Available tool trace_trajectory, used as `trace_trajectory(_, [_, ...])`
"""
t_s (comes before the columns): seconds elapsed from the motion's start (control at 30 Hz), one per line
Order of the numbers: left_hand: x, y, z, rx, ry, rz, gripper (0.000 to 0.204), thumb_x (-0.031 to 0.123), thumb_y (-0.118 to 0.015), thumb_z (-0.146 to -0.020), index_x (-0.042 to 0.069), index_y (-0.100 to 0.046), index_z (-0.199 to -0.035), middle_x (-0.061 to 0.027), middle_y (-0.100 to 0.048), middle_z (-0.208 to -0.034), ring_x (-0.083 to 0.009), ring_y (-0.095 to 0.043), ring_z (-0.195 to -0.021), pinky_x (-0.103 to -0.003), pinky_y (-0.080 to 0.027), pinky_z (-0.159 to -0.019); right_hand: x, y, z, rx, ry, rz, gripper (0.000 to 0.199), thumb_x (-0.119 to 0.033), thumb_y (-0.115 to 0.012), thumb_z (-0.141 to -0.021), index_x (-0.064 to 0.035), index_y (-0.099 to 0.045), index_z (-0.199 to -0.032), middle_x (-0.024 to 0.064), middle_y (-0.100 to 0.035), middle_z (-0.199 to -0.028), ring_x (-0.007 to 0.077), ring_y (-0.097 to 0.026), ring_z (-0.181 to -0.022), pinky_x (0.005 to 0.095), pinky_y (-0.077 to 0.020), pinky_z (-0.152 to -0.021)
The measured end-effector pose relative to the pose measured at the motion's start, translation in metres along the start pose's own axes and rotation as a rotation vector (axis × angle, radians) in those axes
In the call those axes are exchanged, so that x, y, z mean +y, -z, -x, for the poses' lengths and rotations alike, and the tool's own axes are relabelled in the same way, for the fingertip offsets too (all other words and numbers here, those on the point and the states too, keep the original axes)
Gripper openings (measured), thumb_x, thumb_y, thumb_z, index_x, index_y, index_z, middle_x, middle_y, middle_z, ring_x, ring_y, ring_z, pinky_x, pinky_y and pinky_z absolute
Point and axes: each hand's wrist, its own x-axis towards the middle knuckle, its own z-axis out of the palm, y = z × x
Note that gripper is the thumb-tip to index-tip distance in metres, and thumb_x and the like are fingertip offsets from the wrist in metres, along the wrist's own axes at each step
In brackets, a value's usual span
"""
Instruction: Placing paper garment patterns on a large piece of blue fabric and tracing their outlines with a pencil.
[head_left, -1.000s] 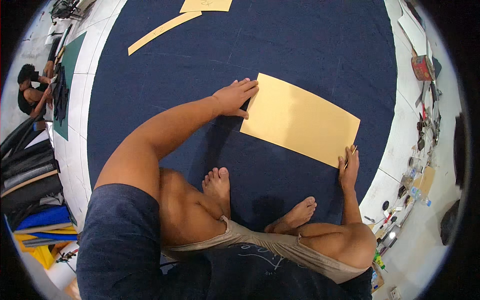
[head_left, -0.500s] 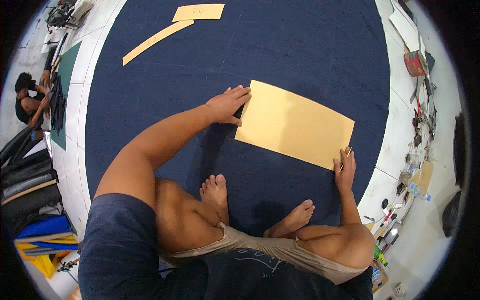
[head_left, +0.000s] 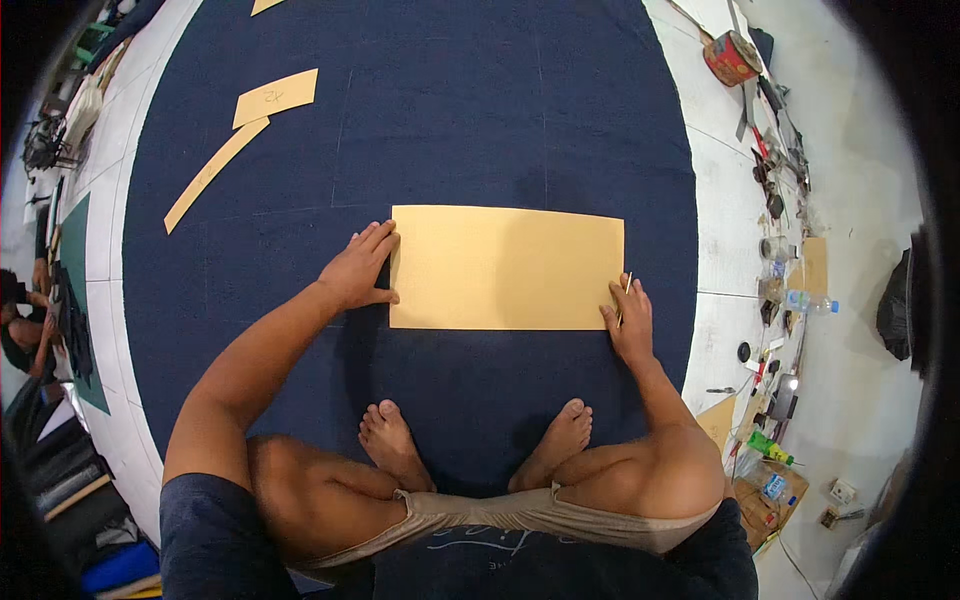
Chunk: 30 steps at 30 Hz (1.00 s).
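A plain yellow card rectangle (head_left: 505, 268) lies flat on dark blue cloth (head_left: 440, 120) in front of my feet. My left hand (head_left: 358, 266) is at its left edge, fingertips and thumb stretched apart against that edge. At the lower right corner rests my right hand (head_left: 629, 318). Between its fingers is a thin pale stick (head_left: 628, 284), whose exact kind I cannot make out. Farther off to the left lie a small yellow card piece (head_left: 276, 97) with a handwritten mark and a long curved yellow strip (head_left: 212, 180), their ends close together.
Faint pale lines cross the cloth. White floor tiles border it. Along the right stand a red can (head_left: 731, 58), plastic bottles (head_left: 810, 302) and scattered tools. A person (head_left: 25, 320) sits at the far left, near dark rolls (head_left: 55, 465).
My view has turned, so the large card now appears nearly square to me and the smaller pieces appear lower and farther left. Both hands stay at the card's edges.
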Motion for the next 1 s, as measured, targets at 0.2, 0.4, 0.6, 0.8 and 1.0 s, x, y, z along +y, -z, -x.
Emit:
trace_trajectory(0.2, [0.001,0.002,0.001,-0.023,0.025,0.006,0.108,0.046,-0.084,-0.076,0.003,-0.023,-0.154,-0.0162,-0.018,-0.163,-0.0342,-0.015,-0.153,-0.047,-0.020,-0.125,-0.002,-0.001,-0.001,-0.006,-0.006,0.005,0.046,-0.025,-0.064,-0.095,-0.0043,-0.055,-0.135,0.0204,-0.047,-0.149,0.0433,-0.036,-0.142,0.0514,-0.0279,-0.115])
trace_trajectory(0.4, [0.004,0.005,0.003,-0.022,0.021,0.019,0.109,0.044,-0.084,-0.074,0.003,-0.023,-0.154,-0.0164,-0.018,-0.163,-0.0346,-0.015,-0.153,-0.048,-0.021,-0.125,0.000,-0.003,0.002,-0.001,0.014,0.033,0.045,-0.024,-0.062,-0.097,-0.0050,-0.053,-0.137,0.0197,-0.046,-0.150,0.0425,-0.035,-0.143,0.0525,-0.0272,-0.115])
trace_trajectory(0.6, [-0.004,-0.002,0.001,0.043,-0.017,0.066,0.108,0.040,-0.087,-0.071,0.010,-0.026,-0.155,-0.0170,-0.021,-0.161,-0.0380,-0.019,-0.151,-0.049,-0.025,-0.123,0.000,-0.002,0.000,0.012,0.025,0.016,0.047,-0.025,-0.062,-0.097,-0.0057,-0.053,-0.138,0.0189,-0.045,-0.151,0.0423,-0.035,-0.143,0.0525,-0.0272,-0.115])
trace_trajectory(0.8, [0.005,0.004,-0.001,-0.017,0.017,0.006,0.105,0.039,-0.087,-0.072,0.020,-0.028,-0.157,-0.0165,-0.021,-0.161,-0.0413,-0.021,-0.150,-0.053,-0.026,-0.122,-0.001,0.002,0.000,-0.023,0.012,0.057,0.047,-0.029,-0.060,-0.098,-0.0060,-0.054,-0.138,0.0186,-0.046,-0.151,0.0433,-0.035,-0.142,0.0533,-0.0279,-0.114])
trace_trajectory(1.0, [0.004,0.000,0.002,0.002,0.015,-0.015,0.104,0.040,-0.088,-0.070,0.019,-0.032,-0.155,-0.0180,-0.020,-0.160,-0.0432,-0.021,-0.149,-0.052,-0.030,-0.120,-0.006,0.001,-0.001,-0.026,0.006,0.036,0.048,-0.024,-0.064,-0.095,-0.0039,-0.055,-0.137,0.0198,-0.046,-0.151,0.0436,-0.036,-0.141,0.0509,-0.0271,-0.116])
